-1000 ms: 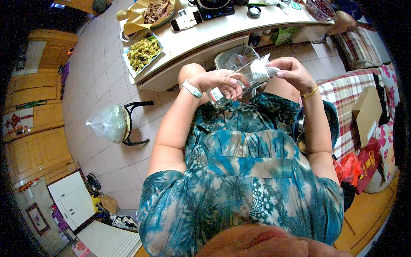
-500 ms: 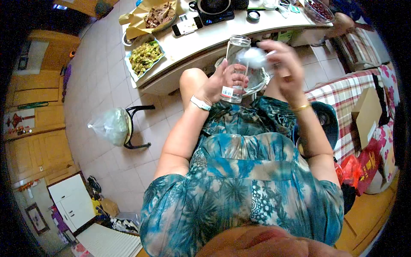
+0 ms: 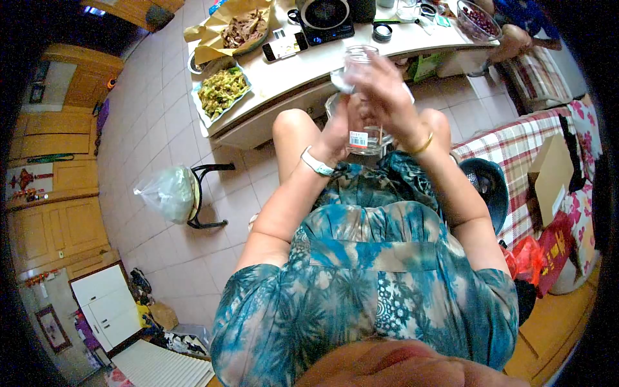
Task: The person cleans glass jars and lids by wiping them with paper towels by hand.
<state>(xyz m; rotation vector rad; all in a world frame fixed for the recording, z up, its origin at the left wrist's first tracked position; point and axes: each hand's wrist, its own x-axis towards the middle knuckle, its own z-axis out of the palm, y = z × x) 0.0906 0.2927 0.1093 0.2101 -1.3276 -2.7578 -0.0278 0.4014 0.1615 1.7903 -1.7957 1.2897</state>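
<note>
A tall clear glass jar [image 3: 362,55] stands nearly upright over my lap, a barcode label [image 3: 358,139] near its base. My left hand [image 3: 338,132] is wrapped around the jar's side. My right hand [image 3: 385,93], smeared by motion, crosses in front of the upper jar. With its fingers it holds a soft white wad [image 3: 340,81], which shows at the jar's left side below the mouth. The wad's material is too blurred to tell. Behind the jar, part of a clear bowl-like container is mostly hidden by my hands.
The table [image 3: 264,80] ahead holds a plate of chopped greens [image 3: 222,92], meat on brown paper [image 3: 244,29], a phone [image 3: 285,47], a cooker [image 3: 324,16] and a bowl of dark red fruit [image 3: 478,19]. A bagged stool [image 3: 171,193] stands left. Another person's leg [image 3: 514,42] shows upper right.
My right hand has moved left with the white wad, from the jar's right side to across its upper part. The jar has shifted slightly right and turned in my left hand.
</note>
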